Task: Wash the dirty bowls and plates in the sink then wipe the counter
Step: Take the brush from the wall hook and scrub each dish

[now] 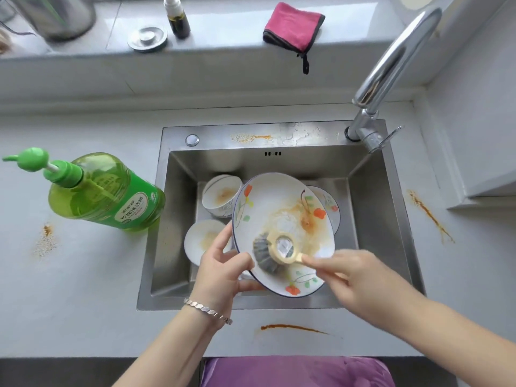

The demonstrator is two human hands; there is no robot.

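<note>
She is standing at the sink (pixel 371 208) with a flowered plate (pixel 279 205) held up on a tilt above the basin. Her left hand (pixel 223 272) grasps the plate's near-left rim, with the thumb on the face and the fingers curled underneath. Her right hand (pixel 360 277) pinches the pale handle of a brush (pixel 264 251), and its grey scrubbing head is pressed to the lower part of the plate's face. Orange-brown smears (sauce, by the look of it) spread across the middle of the plate.

Down in the basin a bowl (pixel 222 195) leans on its side at the far left, stained inside. A second bowl (pixel 205 240) sits nearer, just beside her left thumb. The edge of another plate (pixel 328 203) peeks out behind the held one, on the right.

A green soap bottle (pixel 106 191) stands on the counter (pixel 83 303), just left of the sink. The counter carries orange stains: a streak (pixel 296 328) in front of the sink, a trail (pixel 430 216) to the right and a speckled patch (pixel 46 238) to the left. A folded pink cloth (pixel 293 26) lies on the sill behind, and the tap (pixel 391 65) rises at the far right corner. A silver bracelet (pixel 208 310) circles her left wrist.
</note>
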